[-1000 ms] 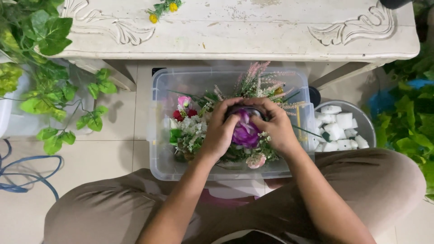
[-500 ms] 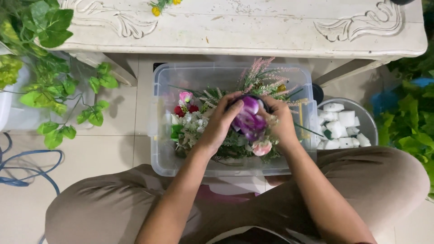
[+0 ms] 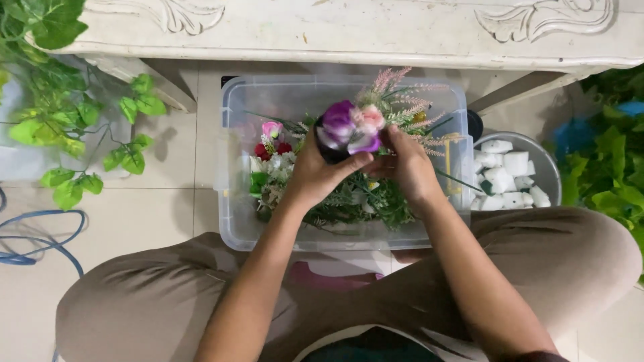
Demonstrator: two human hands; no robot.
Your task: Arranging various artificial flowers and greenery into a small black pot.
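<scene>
My left hand (image 3: 316, 175) and my right hand (image 3: 408, 167) hold a small bunch of artificial flowers (image 3: 350, 127) together, purple and pale pink blooms on a dark base. They hold it above a clear plastic bin (image 3: 235, 221) that stands on the floor between my knees. The bin is filled with fake greenery, pink sprigs (image 3: 402, 90) and small red and pink flowers (image 3: 272, 137). The flower stems are hidden behind my fingers.
A carved white table (image 3: 376, 30) runs along the top. Leafy green vines (image 3: 74, 114) hang at the left, more green plants (image 3: 614, 161) at the right. A grey bowl of white foam blocks (image 3: 513, 174) stands right of the bin. A blue cord (image 3: 37, 234) lies on the tiles.
Both hands have lifted the purple and pink flowers up out of the bin's greenery and toward the far side; the blooms now sit above my fingers.
</scene>
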